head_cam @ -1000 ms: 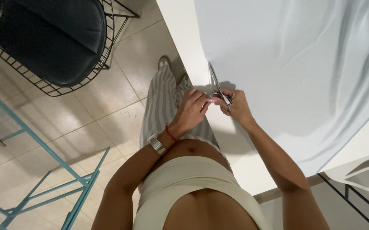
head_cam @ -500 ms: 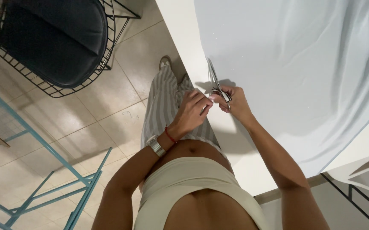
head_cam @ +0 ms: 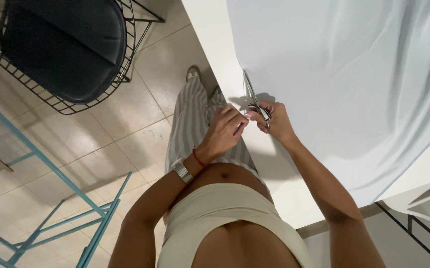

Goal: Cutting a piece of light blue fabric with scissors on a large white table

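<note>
gripping steel scissors (head_cam: 252, 100), right hand (head_cam: 273, 121); left hand (head_cam: 225, 131) curled (empty?) beside white cloth (head_cam: 344, 74).

Count on inspection:

- Hands: 2, a left hand (head_cam: 225, 130) and a right hand (head_cam: 273, 120), both the person's own.
- Scissors (head_cam: 253, 99): 1 pair, metal.
- Sheet of pale fabric (head_cam: 344, 74): 1.
- Tabletop (head_cam: 215, 44): 1, white.
- Black wire chair (head_cam: 63, 49): 1.
- White wire chair (head_cam: 426, 201): 1, partly in view.
- Blue metal frame (head_cam: 76, 218): 1.
- Wristwatch (head_cam: 181, 170): 1.
- Red string bracelet (head_cam: 198, 158): 1.
- Shoe (head_cam: 192, 73): 1 visible.
</note>
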